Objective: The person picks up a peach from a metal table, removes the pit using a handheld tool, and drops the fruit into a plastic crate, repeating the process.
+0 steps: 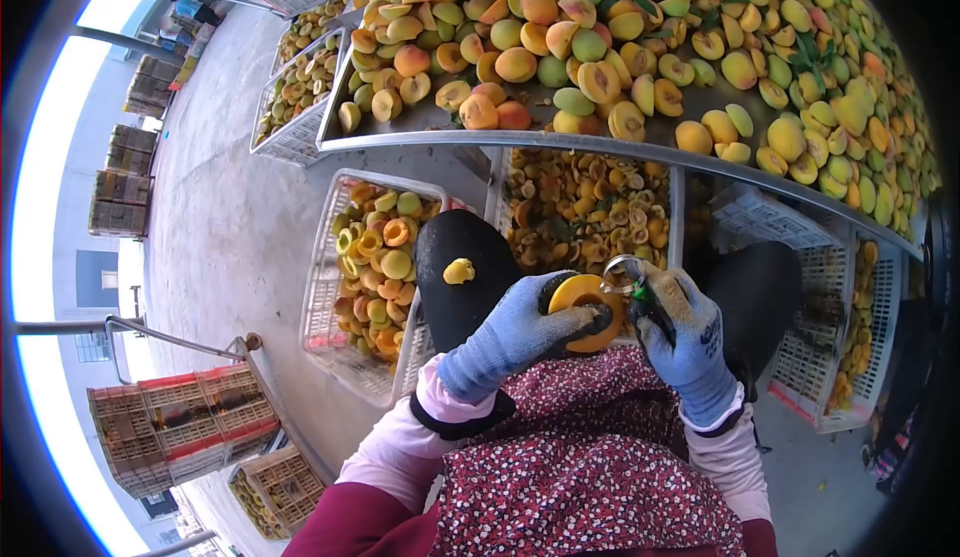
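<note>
My left hand (pixel 505 337), in a blue-grey glove, grips a yellow peach half (pixel 574 291) with the thumb across its cut face. Facing it, my gloved right hand (pixel 692 342) is closed round a pitting tool (pixel 624 261) with a curved metal loop and a bit of green at its handle. The loop is right at the peach half's right edge. A small yellow piece of fruit (pixel 458 272) lies on my dark-clad left knee. Below both hands spreads my red floral apron (pixel 580 447).
A metal-edged table (pixel 430 140) heaped with whole and halved peaches stands ahead. Beneath it, a bin holds dark fruit pieces (pixel 585 207). A white crate (pixel 318 297) of peach halves sits left of my knee, another crate (pixel 810 347) to the right. Stacked crates (pixel 185 422) rest on a cart.
</note>
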Action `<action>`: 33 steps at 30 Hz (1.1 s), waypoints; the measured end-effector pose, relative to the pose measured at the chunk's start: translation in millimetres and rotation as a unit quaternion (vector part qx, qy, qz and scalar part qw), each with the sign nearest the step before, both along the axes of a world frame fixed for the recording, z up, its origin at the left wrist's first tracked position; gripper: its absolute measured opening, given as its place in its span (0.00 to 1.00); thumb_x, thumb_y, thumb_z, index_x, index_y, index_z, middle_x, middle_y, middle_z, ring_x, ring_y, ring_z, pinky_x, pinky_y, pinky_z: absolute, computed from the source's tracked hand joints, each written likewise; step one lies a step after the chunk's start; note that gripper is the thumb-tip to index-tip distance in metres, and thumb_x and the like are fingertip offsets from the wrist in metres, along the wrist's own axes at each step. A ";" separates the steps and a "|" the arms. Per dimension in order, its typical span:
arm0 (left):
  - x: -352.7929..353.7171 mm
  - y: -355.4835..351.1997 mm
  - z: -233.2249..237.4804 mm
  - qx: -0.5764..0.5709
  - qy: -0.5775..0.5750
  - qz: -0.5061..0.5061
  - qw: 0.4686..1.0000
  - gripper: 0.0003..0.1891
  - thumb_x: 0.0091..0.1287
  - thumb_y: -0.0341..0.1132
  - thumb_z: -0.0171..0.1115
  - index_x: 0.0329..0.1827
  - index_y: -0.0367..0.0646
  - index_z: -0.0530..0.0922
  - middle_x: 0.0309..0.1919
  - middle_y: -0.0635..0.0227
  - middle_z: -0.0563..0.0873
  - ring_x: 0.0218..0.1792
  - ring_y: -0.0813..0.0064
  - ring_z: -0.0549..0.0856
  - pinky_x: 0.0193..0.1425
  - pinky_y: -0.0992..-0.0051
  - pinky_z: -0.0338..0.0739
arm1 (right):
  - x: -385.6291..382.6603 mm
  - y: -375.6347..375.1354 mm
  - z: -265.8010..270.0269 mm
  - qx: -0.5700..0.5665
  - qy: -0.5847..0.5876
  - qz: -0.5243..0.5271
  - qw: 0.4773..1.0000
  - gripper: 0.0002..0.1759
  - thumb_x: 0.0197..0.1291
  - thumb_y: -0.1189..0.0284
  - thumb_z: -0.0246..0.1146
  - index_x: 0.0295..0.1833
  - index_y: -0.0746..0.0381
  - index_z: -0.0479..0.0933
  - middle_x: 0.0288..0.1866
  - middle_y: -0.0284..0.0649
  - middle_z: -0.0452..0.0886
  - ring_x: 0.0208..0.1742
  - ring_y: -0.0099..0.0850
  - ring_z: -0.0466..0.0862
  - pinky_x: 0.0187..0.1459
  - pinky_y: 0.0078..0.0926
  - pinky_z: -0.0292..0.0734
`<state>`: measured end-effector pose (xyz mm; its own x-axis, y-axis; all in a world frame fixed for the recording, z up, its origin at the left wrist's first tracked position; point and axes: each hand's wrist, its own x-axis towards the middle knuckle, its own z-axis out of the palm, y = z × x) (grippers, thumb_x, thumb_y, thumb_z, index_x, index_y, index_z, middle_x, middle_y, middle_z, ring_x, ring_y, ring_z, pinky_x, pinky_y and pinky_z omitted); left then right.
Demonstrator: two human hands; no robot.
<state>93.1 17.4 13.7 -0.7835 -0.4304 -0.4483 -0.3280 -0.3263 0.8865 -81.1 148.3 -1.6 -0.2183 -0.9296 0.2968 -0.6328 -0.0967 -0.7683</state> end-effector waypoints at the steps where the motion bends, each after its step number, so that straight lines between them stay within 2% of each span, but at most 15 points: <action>1: 0.8 0.6 -3.3 0.002 0.004 -0.001 1.000 0.18 0.61 0.36 0.64 0.51 0.35 0.77 0.38 0.68 0.84 0.37 0.82 0.80 0.45 0.79 0.76 | 0.1 -0.1 -1.3 0.011 0.032 -0.005 0.999 0.29 0.49 0.74 0.64 0.60 0.61 0.71 0.39 0.44 0.74 0.31 0.43 0.80 0.30 0.34 0.75; 5: -0.8 1.2 -3.5 0.043 -0.041 -0.002 0.998 0.17 0.63 0.37 0.63 0.50 0.35 0.77 0.35 0.69 0.83 0.36 0.85 0.79 0.41 0.82 0.75 | 2.3 -3.6 2.5 0.024 0.100 -0.018 0.995 0.22 0.50 0.77 0.62 0.55 0.64 0.74 0.38 0.45 0.75 0.32 0.41 0.80 0.31 0.31 0.76; 7: -2.7 4.6 0.8 0.100 -0.025 0.025 0.994 0.17 0.63 0.37 0.63 0.49 0.34 0.77 0.34 0.70 0.82 0.35 0.86 0.79 0.39 0.83 0.75 | 0.5 -7.4 -5.4 0.101 0.251 -0.046 0.962 0.26 0.51 0.70 0.64 0.58 0.59 0.72 0.40 0.44 0.75 0.35 0.39 0.80 0.33 0.35 0.75; 9: -3.3 6.2 5.0 0.159 -0.010 0.052 0.986 0.17 0.63 0.37 0.64 0.49 0.34 0.77 0.33 0.72 0.82 0.35 0.87 0.78 0.37 0.84 0.74 | -12.6 -9.8 -53.0 0.194 0.297 -0.097 0.930 0.27 0.52 0.64 0.65 0.59 0.54 0.72 0.39 0.40 0.74 0.33 0.37 0.81 0.31 0.34 0.77; 12: -0.1 -0.5 2.9 0.121 -0.056 0.069 0.989 0.17 0.62 0.38 0.64 0.48 0.34 0.77 0.34 0.73 0.81 0.34 0.86 0.78 0.38 0.84 0.74 | -15.0 -15.7 -45.8 0.162 0.180 -0.135 0.961 0.23 0.52 0.67 0.65 0.56 0.56 0.74 0.39 0.43 0.76 0.34 0.41 0.81 0.32 0.36 0.77; 14: 4.5 -3.8 5.6 0.104 -0.051 0.075 0.990 0.17 0.63 0.37 0.64 0.48 0.34 0.78 0.35 0.72 0.82 0.34 0.85 0.79 0.40 0.84 0.74 | -4.5 -24.3 -21.4 0.022 0.010 -0.117 0.993 0.21 0.52 0.71 0.64 0.54 0.60 0.75 0.39 0.46 0.77 0.36 0.45 0.81 0.33 0.36 0.77; 16: 15.9 -11.8 -3.0 0.094 -0.030 0.135 0.986 0.16 0.63 0.36 0.64 0.49 0.33 0.78 0.37 0.71 0.83 0.36 0.83 0.80 0.44 0.83 0.74 | -2.8 -24.7 -16.8 0.016 -0.013 -0.069 0.997 0.21 0.52 0.74 0.63 0.53 0.65 0.74 0.37 0.48 0.77 0.36 0.46 0.81 0.34 0.34 0.77; 19: 78.1 -53.6 -27.6 0.019 -0.030 0.385 0.922 0.15 0.62 0.34 0.63 0.48 0.34 0.78 0.38 0.68 0.84 0.35 0.80 0.83 0.41 0.82 0.77 | -8.7 -16.8 -34.7 0.034 -0.090 -0.100 0.990 0.21 0.53 0.74 0.63 0.53 0.66 0.73 0.37 0.49 0.78 0.36 0.46 0.81 0.35 0.33 0.76; 21: 161.2 -106.4 -85.8 -0.251 -0.171 0.377 0.875 0.17 0.61 0.36 0.62 0.48 0.34 0.77 0.36 0.63 0.84 0.35 0.71 0.84 0.41 0.77 0.78 | -17.6 -12.2 -44.7 0.078 -0.192 -0.153 0.966 0.21 0.53 0.74 0.64 0.53 0.66 0.73 0.39 0.51 0.80 0.37 0.47 0.81 0.38 0.33 0.76; 23: 235.4 -137.3 -133.4 -0.423 -0.470 0.285 0.720 0.28 0.51 0.43 0.69 0.53 0.36 0.74 0.49 0.48 0.79 0.51 0.53 0.79 0.55 0.64 0.73 | -16.9 -8.5 -50.7 0.124 -0.162 -0.163 0.965 0.21 0.55 0.82 0.60 0.56 0.69 0.70 0.44 0.47 0.77 0.42 0.27 0.78 0.46 0.22 0.74; 25: 164.4 -125.7 -84.4 -0.512 -0.457 0.294 0.665 0.25 0.53 0.41 0.68 0.53 0.38 0.75 0.49 0.51 0.78 0.52 0.54 0.77 0.55 0.64 0.72 | -8.8 -15.5 -41.2 0.104 -0.131 -0.177 0.970 0.24 0.54 0.79 0.63 0.58 0.68 0.68 0.48 0.51 0.77 0.46 0.40 0.80 0.49 0.29 0.74; 27: 88.7 -129.8 -66.7 -0.572 -0.295 0.242 0.726 0.22 0.56 0.40 0.66 0.53 0.40 0.75 0.43 0.56 0.80 0.46 0.56 0.80 0.50 0.65 0.75 | -4.6 -22.7 -53.5 0.101 -0.142 -0.177 0.969 0.26 0.53 0.76 0.64 0.59 0.67 0.68 0.50 0.55 0.75 0.48 0.53 0.77 0.49 0.37 0.73; 29: -2.8 -124.7 -33.4 -0.557 -0.175 0.162 0.796 0.21 0.58 0.38 0.65 0.53 0.42 0.75 0.40 0.58 0.81 0.41 0.59 0.81 0.45 0.67 0.76 | -8.0 -29.5 -54.3 0.099 -0.152 -0.153 0.971 0.26 0.53 0.76 0.63 0.59 0.68 0.67 0.51 0.56 0.74 0.49 0.53 0.76 0.50 0.38 0.73; 30: -44.7 -122.9 -17.9 -0.520 -0.195 0.141 0.820 0.22 0.57 0.40 0.66 0.53 0.43 0.75 0.40 0.60 0.82 0.39 0.59 0.82 0.42 0.66 0.77 | -8.6 -32.0 -54.7 0.097 -0.164 -0.130 0.973 0.27 0.54 0.77 0.63 0.60 0.68 0.67 0.52 0.56 0.73 0.50 0.53 0.76 0.51 0.38 0.72; 33: -126.1 -157.8 -40.3 -0.631 -0.193 0.002 0.752 0.30 0.53 0.47 0.67 0.58 0.44 0.71 0.52 0.57 0.77 0.55 0.57 0.76 0.57 0.63 0.72 | -13.8 -33.8 -54.2 0.123 -0.162 -0.133 0.970 0.27 0.55 0.77 0.61 0.62 0.69 0.66 0.50 0.56 0.74 0.50 0.52 0.77 0.51 0.38 0.72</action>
<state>-33.0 -140.4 -26.6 -0.6976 -0.7055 0.1252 -0.6412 0.6926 0.3304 -94.9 114.6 -55.8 -0.5042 -0.8621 -0.0509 -0.3325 0.2482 -0.9099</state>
